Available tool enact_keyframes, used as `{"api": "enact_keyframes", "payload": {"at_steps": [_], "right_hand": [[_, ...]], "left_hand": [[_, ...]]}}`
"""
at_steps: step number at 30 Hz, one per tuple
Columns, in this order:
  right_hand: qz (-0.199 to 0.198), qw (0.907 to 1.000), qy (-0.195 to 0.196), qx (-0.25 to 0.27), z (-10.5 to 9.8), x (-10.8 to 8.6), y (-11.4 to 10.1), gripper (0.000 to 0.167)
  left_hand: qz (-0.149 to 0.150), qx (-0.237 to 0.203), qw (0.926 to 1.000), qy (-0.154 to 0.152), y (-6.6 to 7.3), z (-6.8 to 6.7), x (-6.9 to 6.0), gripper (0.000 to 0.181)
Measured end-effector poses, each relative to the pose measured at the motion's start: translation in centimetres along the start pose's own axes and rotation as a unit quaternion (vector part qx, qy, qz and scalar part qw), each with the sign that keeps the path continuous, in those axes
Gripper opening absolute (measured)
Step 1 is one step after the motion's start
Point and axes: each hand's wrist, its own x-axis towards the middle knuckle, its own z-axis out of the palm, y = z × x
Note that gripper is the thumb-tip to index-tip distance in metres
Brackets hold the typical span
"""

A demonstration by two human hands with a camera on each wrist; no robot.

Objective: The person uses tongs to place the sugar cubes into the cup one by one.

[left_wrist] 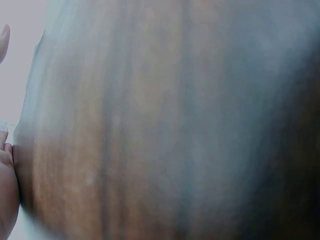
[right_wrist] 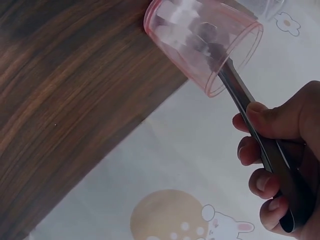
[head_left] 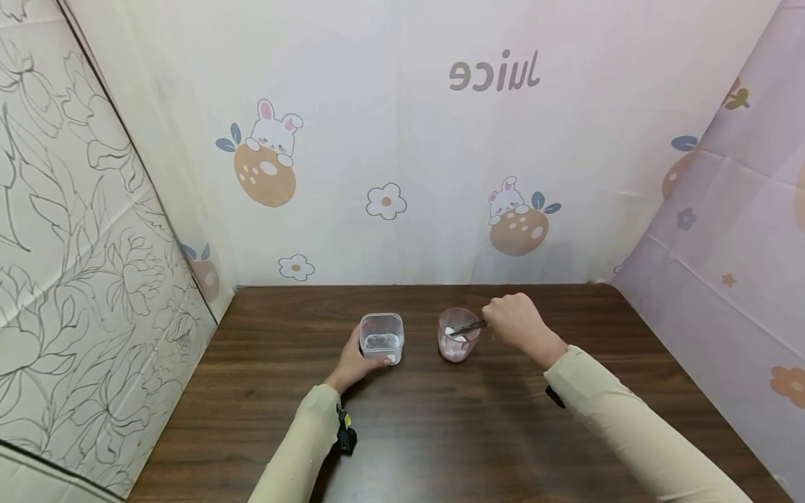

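A clear square plastic container (head_left: 377, 353) stands on the table, my left hand (head_left: 353, 365) gripping it around its left and near sides. A small white patch shows at its near right corner; I cannot tell what it is. To its right is a see-through pink cup (head_left: 445, 342) with white lumps (right_wrist: 175, 35) inside. My right hand (head_left: 517, 323) holds metal tongs (right_wrist: 241, 95) between thumb and curled fingers. The tongs' tips reach through the cup's mouth, among the white lumps. In the left wrist view only part of the left hand (left_wrist: 7, 187) shows, at the left edge.
The dark wooden table (head_left: 440, 433) runs back to a wall covering (head_left: 390, 140) printed with rabbits, oranges and flowers. A line-drawn floral sheet (head_left: 75, 230) hangs on the left, and a pale printed sheet (head_left: 736, 265) on the right.
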Motion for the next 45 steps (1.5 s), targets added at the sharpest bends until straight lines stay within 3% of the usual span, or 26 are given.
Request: {"api": "enact_keyframes", "payload": {"at_steps": [5, 13, 17, 25, 32, 34, 39, 42, 45], "right_hand": [[-0.002, 1.0000, -0.001, -0.004, 0.1, 0.1, -0.1, 0.037], [-0.001, 1.0000, 0.004, -0.006, 0.2, 0.0, -0.1, 0.035], [0.003, 0.9999, 0.001, -0.012, -0.2, -0.1, 0.0, 0.035], [0.014, 0.9998, -0.012, -0.007, -1.4, -0.6, 0.5, 0.032], [0.025, 0.9995, 0.014, 0.015, -2.5, -0.8, 1.2, 0.039], [0.028, 0.9993, 0.016, 0.018, -2.8, -0.6, 1.3, 0.040], [0.029, 0.9992, 0.021, 0.017, -3.8, 0.0, 1.2, 0.045], [0.024, 0.9992, 0.025, 0.020, -4.4, 0.3, 1.0, 0.044], [0.019, 0.9992, 0.026, 0.024, -4.8, 0.7, 0.7, 0.042]], "left_hand": [[0.004, 0.004, 1.0000, 0.001, 0.3, 0.0, -0.1, 0.093], [0.006, -0.019, 0.9997, -0.010, 3.4, -0.3, -1.0, 0.088], [0.000, -0.010, 0.9998, -0.017, 4.0, -0.4, -1.2, 0.089], [0.001, -0.019, 0.9996, -0.021, 3.3, -0.5, -0.9, 0.091], [-0.004, 0.006, 1.0000, 0.001, 0.0, 0.0, 0.1, 0.095], [0.002, 0.010, 0.9999, 0.001, -0.1, 0.1, 0.1, 0.095], [0.011, 0.006, 0.9999, -0.003, 1.9, -0.1, -0.5, 0.092], [0.000, -0.005, 0.9999, -0.010, 3.4, -0.4, -1.0, 0.089], [-0.005, -0.004, 0.9998, -0.017, 3.7, -0.4, -1.1, 0.090]]}}
